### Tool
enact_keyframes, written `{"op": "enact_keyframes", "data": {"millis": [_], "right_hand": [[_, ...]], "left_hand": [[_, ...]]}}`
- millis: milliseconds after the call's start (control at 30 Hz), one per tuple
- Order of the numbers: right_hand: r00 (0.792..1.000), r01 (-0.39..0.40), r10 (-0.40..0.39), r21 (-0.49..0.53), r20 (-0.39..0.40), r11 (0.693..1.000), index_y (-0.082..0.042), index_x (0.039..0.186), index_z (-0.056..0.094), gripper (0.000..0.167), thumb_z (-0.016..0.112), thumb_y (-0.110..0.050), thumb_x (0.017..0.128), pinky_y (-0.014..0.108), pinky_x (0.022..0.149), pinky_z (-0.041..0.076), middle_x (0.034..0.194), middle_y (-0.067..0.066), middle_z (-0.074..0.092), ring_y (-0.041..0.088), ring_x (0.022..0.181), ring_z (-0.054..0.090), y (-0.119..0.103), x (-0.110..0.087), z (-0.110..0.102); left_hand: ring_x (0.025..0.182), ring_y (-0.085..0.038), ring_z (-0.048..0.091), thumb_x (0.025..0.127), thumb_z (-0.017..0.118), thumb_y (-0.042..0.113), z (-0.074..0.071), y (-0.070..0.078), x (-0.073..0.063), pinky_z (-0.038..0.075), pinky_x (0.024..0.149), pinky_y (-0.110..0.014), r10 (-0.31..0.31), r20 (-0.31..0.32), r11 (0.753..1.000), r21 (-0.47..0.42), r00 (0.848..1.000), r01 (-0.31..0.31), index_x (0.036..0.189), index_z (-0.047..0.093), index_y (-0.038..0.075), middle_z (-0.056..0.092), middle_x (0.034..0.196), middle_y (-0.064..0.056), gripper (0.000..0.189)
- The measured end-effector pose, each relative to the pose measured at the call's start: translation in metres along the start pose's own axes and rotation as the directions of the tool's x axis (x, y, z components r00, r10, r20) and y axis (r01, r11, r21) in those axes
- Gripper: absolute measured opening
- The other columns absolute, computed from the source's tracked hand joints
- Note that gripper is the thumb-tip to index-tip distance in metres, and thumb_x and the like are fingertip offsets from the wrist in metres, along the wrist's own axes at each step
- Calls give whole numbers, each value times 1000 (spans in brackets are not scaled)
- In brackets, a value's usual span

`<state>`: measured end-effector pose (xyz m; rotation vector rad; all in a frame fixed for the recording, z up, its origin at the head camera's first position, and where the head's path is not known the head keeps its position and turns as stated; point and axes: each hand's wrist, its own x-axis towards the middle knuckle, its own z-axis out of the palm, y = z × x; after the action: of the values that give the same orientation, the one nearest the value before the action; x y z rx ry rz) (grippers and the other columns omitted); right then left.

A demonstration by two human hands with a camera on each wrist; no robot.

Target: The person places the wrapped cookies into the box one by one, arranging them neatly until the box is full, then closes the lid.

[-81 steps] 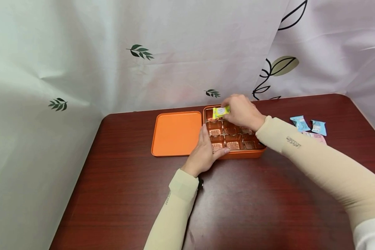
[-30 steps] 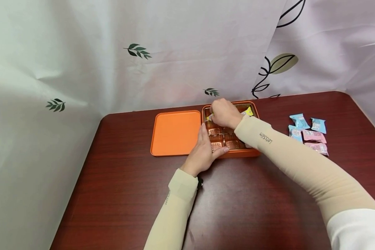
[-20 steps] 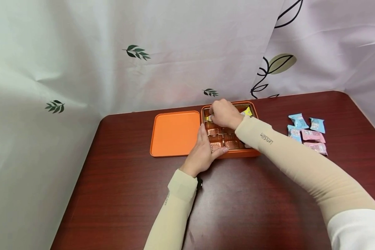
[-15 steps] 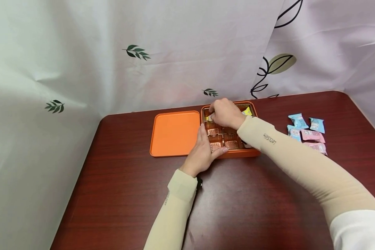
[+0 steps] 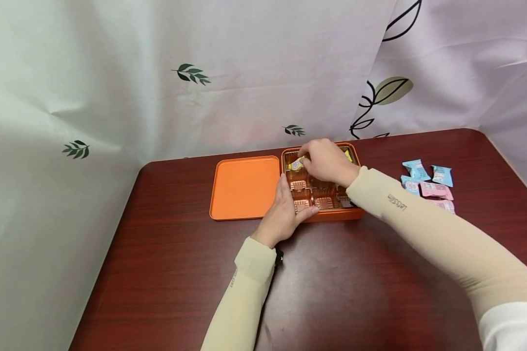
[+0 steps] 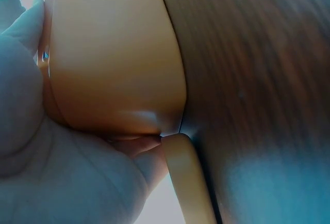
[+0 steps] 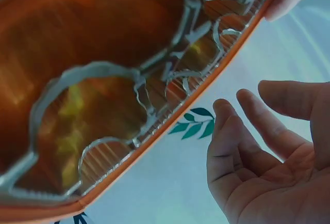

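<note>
An orange box [image 5: 340,215] with a clear plastic tray of compartments sits at the back of the table. My left hand [image 5: 279,217] braces its front left corner, fingers straight along the left side and thumb on the front rim; the left wrist view shows the palm against the box wall [image 6: 116,53]. Over the back row is my right hand [image 5: 326,160], its fingers loosely bent and holding nothing in the right wrist view. A yellow wrapped candy [image 5: 296,164] lies in the back left compartment, close to those fingertips. Another yellow candy [image 5: 348,155] is at the back right, partly hidden by the hand.
The flat orange lid [image 5: 246,189] lies left of the box. To the right, blue candies [image 5: 441,175] and pink candies [image 5: 436,190] lie loose on the dark red table [image 5: 167,263]. A patterned white curtain [image 5: 246,87] hangs behind the table edge.
My right hand brought a yellow candy down into the back left compartment, let it go and has drawn back to the right. The left hand has stayed at the box corner.
</note>
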<state>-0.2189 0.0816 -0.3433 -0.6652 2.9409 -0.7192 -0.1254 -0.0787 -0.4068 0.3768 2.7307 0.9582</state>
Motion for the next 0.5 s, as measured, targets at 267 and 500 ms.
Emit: {"op": "enact_keyframes", "data": {"millis": [267, 500], "right_hand": [[999, 9, -10, -13, -47, 1000, -1, 116, 73, 25, 63, -14, 97, 49, 89, 50, 119, 18, 69, 32, 102, 65, 8, -19, -16], [996, 18, -19, -4, -91, 1000, 0, 115, 73, 24, 59, -11, 98, 47, 81, 49, 114, 18, 70, 29, 86, 62, 19, -36, -27]], "left_hand": [[150, -34, 18, 95, 60, 58, 0, 0, 0, 32, 115, -42, 6, -2, 1000, -3, 1000, -6, 158, -15, 1, -9, 165, -25, 113], [150, -34, 20, 95, 60, 58, 0, 0, 0, 32, 115, -42, -2, -4, 1000, -9, 1000, 2, 158, -15, 2, -9, 166, -24, 113]]}}
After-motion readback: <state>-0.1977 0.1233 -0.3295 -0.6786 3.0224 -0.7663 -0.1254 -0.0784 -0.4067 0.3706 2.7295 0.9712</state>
